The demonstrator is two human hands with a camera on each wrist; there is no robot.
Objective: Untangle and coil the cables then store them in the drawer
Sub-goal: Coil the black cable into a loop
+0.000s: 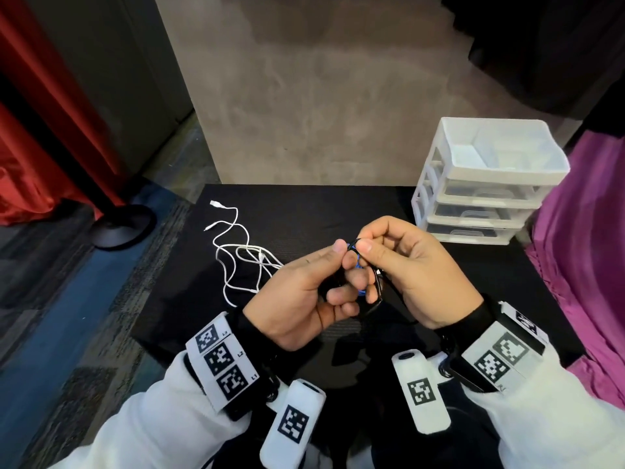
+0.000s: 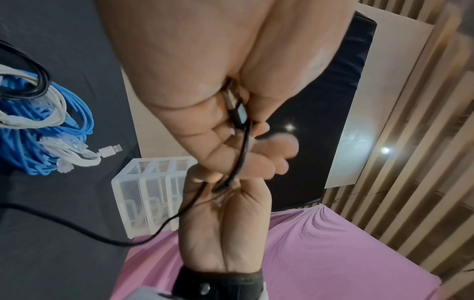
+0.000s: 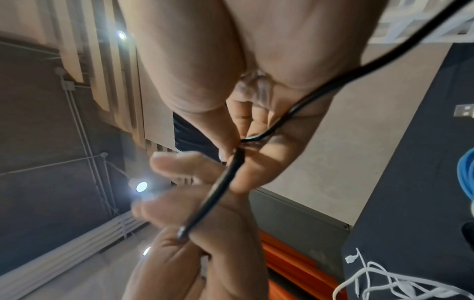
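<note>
Both hands, left hand (image 1: 297, 296) and right hand (image 1: 416, 269), fingers pinching black cable (image 1: 377, 289) mid-coil; white cable (image 1: 243, 255) beyond left fingers loose on tabletop, drawer unit (image 1: 487, 184) unfilled.

A thin black cable (image 1: 376, 288) is held raised above the black tabletop, its connector end (image 2: 237, 110) enclosed between fingers. A white cable (image 1: 240, 254) lies loosely tangled on the tabletop. A white three-drawer unit (image 1: 487, 184) stands at the far right, drawers closed.
</note>
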